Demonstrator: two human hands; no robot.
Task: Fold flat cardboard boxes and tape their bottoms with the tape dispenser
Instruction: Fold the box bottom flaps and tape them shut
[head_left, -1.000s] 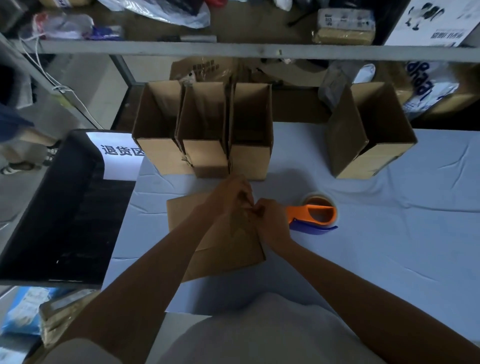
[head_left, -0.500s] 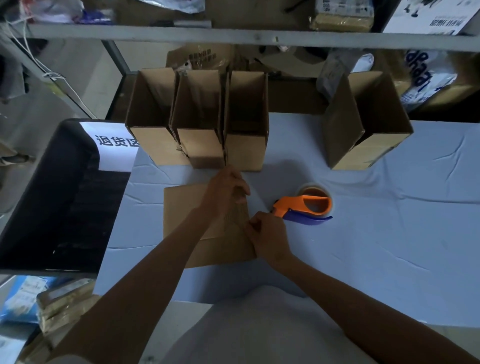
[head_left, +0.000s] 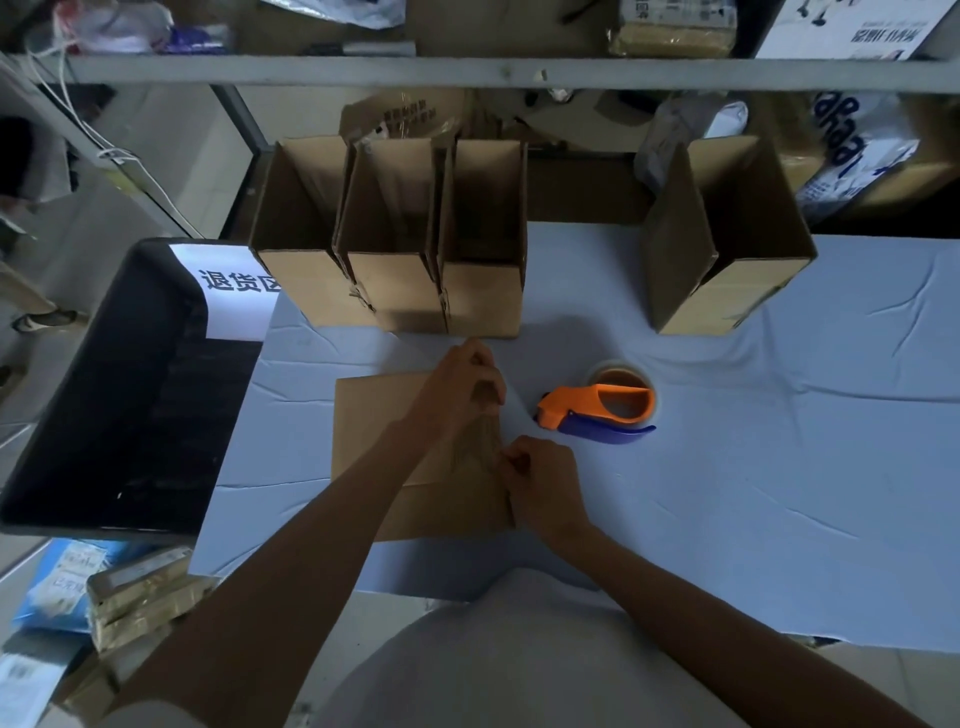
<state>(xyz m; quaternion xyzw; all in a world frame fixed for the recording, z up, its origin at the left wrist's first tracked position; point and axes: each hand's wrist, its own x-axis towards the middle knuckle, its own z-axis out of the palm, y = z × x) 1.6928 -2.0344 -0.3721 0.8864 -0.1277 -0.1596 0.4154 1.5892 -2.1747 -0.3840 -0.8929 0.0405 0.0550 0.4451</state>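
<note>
A flat cardboard box lies on the blue-covered table in front of me. My left hand pinches at its far right corner. My right hand is closed at its right edge, nearer to me. A pale streaked strip, tape or film, I cannot tell which, stretches between the two hands. The orange and blue tape dispenser lies just right of my hands, untouched. Three folded open boxes stand side by side behind the flat one.
A fourth folded box stands tilted at the back right. A black bin with a white label sits off the table's left edge. A metal shelf rail crosses overhead, with bags and parcels behind it. Packets lie on the floor at lower left.
My hands, which were together over the flat box, have drawn apart. The right hand came toward me along the right edge, and the strip now stretches between them.
</note>
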